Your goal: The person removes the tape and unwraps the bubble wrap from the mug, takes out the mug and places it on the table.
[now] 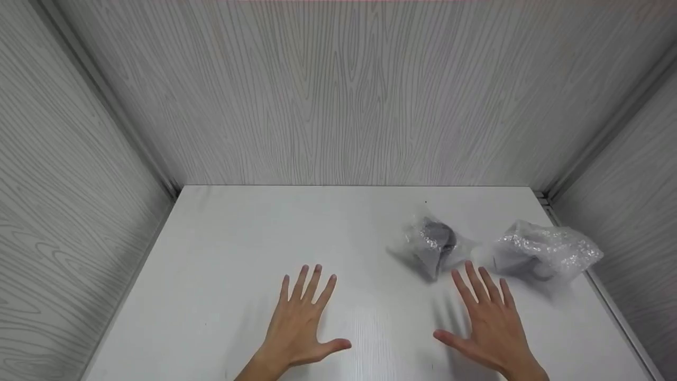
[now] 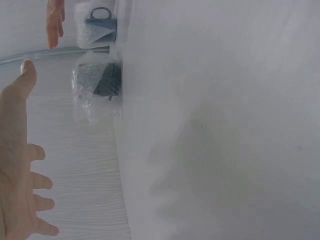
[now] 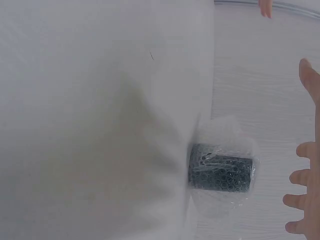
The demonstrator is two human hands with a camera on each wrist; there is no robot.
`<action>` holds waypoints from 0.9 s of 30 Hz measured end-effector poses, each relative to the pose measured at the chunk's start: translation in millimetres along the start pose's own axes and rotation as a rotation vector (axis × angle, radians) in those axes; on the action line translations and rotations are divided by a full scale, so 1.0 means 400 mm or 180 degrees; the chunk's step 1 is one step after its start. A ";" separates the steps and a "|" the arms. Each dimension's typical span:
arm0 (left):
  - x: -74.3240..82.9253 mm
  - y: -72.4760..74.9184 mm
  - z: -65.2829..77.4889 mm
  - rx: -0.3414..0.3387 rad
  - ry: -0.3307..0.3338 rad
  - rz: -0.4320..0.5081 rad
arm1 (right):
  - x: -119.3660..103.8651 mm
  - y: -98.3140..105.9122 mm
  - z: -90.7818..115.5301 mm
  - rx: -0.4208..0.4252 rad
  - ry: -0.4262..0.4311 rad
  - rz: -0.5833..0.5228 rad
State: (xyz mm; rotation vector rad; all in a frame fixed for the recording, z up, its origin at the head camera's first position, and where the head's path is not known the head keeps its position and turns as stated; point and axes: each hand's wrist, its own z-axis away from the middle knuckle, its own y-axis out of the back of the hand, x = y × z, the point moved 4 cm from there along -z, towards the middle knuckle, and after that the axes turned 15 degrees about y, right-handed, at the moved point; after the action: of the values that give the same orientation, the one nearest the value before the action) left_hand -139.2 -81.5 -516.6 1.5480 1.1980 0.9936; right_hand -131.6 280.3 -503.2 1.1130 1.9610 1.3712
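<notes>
My left hand [image 1: 299, 328] is held over the white table with fingers spread and thumb out, holding nothing; its shadow falls beside it. Likewise my right hand [image 1: 494, 328] has spread, straight fingers and nothing in them. Just beyond its fingertips stands a dark grey object in clear bubble wrap [image 1: 436, 243]. Farther right lies a second bubble-wrapped bundle [image 1: 550, 251], and the left wrist view shows a dark handle loop [image 2: 101, 12] on the thing inside it. The right wrist view shows a dark blocky shape through bubble wrap [image 3: 221, 167]. What kind of objects these are is obscured by the wrap.
The white tabletop [image 1: 264, 233] is bounded by a grey wood-grain panel [image 1: 338, 95] at the back. Similar side panels rise at the left [image 1: 63, 201] and right [image 1: 629, 211]. The right bundle overlaps the table's right edge in the head view.
</notes>
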 end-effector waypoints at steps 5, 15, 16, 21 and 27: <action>0.010 -0.006 -0.005 0.0040 -0.0043 0.0061 | 0.008 -0.007 -0.003 -0.0004 -0.0039 -0.0034; 0.051 -0.023 -0.044 -0.0060 -0.0162 0.0127 | 0.033 -0.020 -0.007 -0.0044 -0.0058 -0.0054; 0.056 -0.026 -0.049 -0.0070 -0.0176 0.0137 | 0.037 -0.022 -0.008 -0.0042 -0.0059 -0.0051; 0.087 -0.045 -0.077 -0.0128 -0.0222 0.0207 | 0.060 -0.031 -0.019 -0.0049 -0.0098 -0.0089; 0.125 -0.068 -0.114 -0.0181 -0.0298 0.0203 | 0.079 -0.041 -0.035 -0.0052 -0.0110 -0.0173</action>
State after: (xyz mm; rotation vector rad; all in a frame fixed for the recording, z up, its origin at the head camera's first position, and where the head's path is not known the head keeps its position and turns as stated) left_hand -178.8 -21.5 -527.8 1.5788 1.0529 0.9771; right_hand -165.1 296.8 -511.4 1.0610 1.9379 1.3288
